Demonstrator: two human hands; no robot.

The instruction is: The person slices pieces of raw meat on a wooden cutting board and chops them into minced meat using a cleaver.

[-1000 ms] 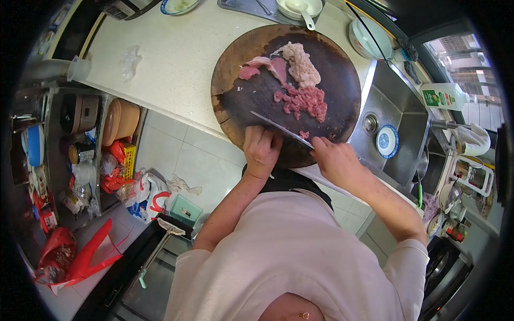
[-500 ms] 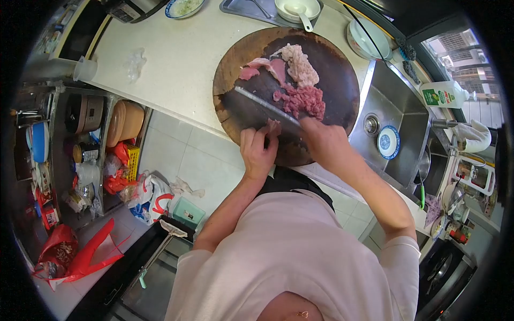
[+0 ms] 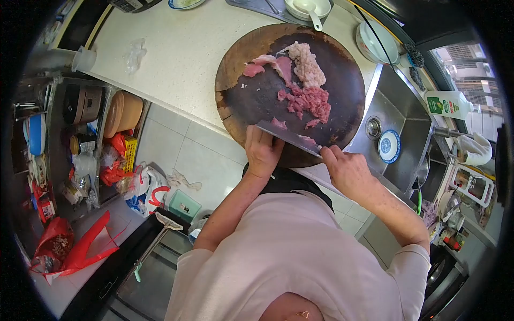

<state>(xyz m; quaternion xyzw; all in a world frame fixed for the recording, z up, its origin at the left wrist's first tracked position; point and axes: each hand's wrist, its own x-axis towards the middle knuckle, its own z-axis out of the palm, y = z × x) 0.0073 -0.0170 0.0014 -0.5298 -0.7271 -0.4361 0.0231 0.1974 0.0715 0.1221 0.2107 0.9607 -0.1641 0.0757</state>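
Note:
A round wooden chopping board (image 3: 241,99) lies at the counter's front edge. In my right hand (image 3: 349,170) is the handle of a kitchen knife (image 3: 289,137), its wide blade slanting across the near part of the board. My left hand (image 3: 262,156) is closed, fingers bent down at the blade's left end, on a piece of meat (image 3: 278,123) that shows just beyond the blade. The blade partly covers these fingertips. Farther back on the board are chopped red meat (image 3: 310,104), a pale minced heap (image 3: 306,67) and pink slices (image 3: 276,65).
To the right is a steel sink (image 3: 404,99) with a blue-and-white bowl (image 3: 389,146) in it. Behind the board stand a tray (image 3: 257,7), a white bowl with a ladle (image 3: 310,8) and a large glass bowl (image 3: 377,43). A crumpled plastic bag (image 3: 136,56) lies on the left counter.
The knife has come nearer to my body, its blade now beside my left fingers. Small meat bits now lie along the blade. The view has shifted slightly.

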